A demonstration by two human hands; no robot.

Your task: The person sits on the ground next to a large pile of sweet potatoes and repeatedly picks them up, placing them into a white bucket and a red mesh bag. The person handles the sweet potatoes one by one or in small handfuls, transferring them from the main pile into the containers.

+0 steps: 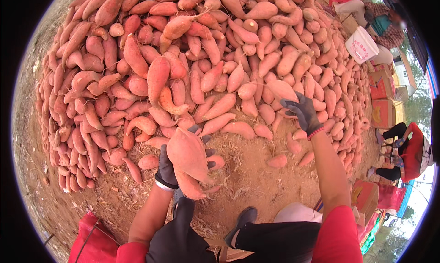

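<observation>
A large heap of reddish sweet potatoes [218,106] spreads over the ground in front of me. My left hand [168,166], in a dark glove, holds a large, broad sweet potato [187,151], with a smaller one [188,184] just below it. My right hand [302,110], also gloved, is at the right part of the heap, its fingers at the lower end of a pale, rounded sweet potato [282,90]. Whether those fingers grip it cannot be told. A few single sweet potatoes [277,161] lie on the bare soil between my arms.
My shoes and dark trouser legs are below. A red sack [92,240] lies at the lower left, a white sack [296,213] by my right forearm. Cardboard boxes [383,113] and a white bucket [362,45] stand at the right, where two other people sit, apart from my hands.
</observation>
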